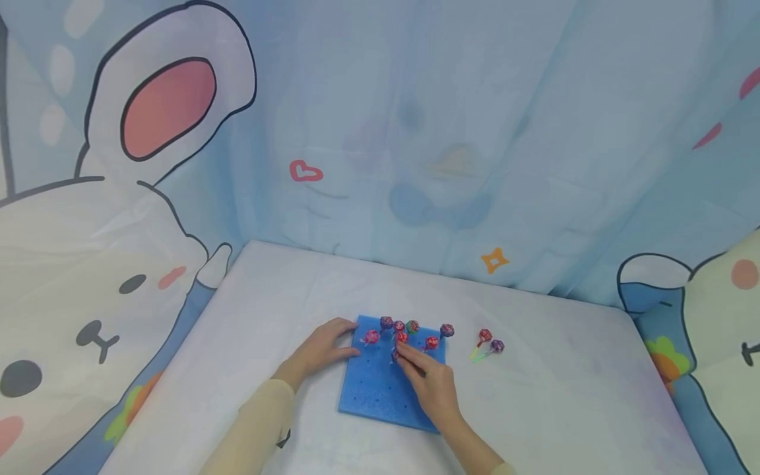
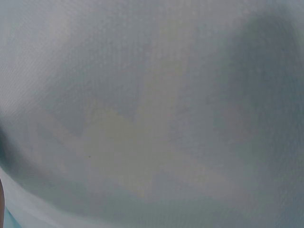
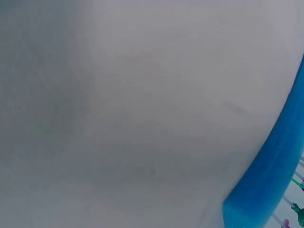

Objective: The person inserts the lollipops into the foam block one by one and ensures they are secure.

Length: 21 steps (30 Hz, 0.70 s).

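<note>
A blue foam board [image 1: 374, 379] with small holes lies on the table, and several wrapped lollipops stand in its far part. Among them are a pink one [image 1: 371, 337], a green-and-red one [image 1: 412, 326] and a purple one [image 1: 446, 330]. My left hand [image 1: 323, 346] touches the board's left edge with fingers and thumb extended. Over the middle of the board, my right hand [image 1: 435, 386] pinches a lollipop [image 1: 394, 355] that its fingertips partly hide. The right wrist view catches the board's edge [image 3: 266, 185] and a few lollipops; neither hand's grasp shows in the wrist views.
Two more lollipops, one red [image 1: 485, 335] and one purple [image 1: 497, 346], lie on the white tablecloth [image 1: 558, 396] right of the board. A blue cartoon-printed curtain [image 1: 505, 132] hangs behind and beside the table.
</note>
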{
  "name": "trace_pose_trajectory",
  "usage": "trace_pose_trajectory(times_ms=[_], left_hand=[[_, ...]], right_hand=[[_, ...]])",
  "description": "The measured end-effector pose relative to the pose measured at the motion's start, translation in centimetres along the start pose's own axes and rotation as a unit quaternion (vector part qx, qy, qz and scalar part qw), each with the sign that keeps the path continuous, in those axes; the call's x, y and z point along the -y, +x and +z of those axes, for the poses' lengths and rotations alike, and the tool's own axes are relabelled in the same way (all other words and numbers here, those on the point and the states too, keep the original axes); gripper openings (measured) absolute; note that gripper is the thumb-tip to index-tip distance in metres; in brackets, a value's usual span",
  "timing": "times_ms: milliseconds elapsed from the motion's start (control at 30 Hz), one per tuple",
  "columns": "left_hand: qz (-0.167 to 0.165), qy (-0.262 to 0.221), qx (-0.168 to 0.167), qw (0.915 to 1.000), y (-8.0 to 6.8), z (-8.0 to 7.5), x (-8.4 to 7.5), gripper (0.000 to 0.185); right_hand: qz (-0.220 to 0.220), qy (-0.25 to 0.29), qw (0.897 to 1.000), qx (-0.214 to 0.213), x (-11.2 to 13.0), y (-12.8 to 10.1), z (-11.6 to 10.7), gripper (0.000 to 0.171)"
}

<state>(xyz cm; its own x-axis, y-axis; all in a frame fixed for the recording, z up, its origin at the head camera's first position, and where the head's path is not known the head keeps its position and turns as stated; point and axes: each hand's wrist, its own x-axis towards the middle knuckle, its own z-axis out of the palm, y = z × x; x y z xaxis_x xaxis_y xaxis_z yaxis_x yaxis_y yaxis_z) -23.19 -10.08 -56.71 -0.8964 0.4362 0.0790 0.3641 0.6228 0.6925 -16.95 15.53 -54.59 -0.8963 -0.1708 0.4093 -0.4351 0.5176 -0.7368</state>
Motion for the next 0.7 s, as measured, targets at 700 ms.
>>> trace_pose_trajectory(times_ms=[700], left_hand=[[-0.001, 0.008, 0.003, 1.0, 0.2, 0.1, 0.5, 0.06]], right_hand=[[0.061, 0.04, 0.997, 0.029, 0.3, -0.5, -1.3, 0.035]])
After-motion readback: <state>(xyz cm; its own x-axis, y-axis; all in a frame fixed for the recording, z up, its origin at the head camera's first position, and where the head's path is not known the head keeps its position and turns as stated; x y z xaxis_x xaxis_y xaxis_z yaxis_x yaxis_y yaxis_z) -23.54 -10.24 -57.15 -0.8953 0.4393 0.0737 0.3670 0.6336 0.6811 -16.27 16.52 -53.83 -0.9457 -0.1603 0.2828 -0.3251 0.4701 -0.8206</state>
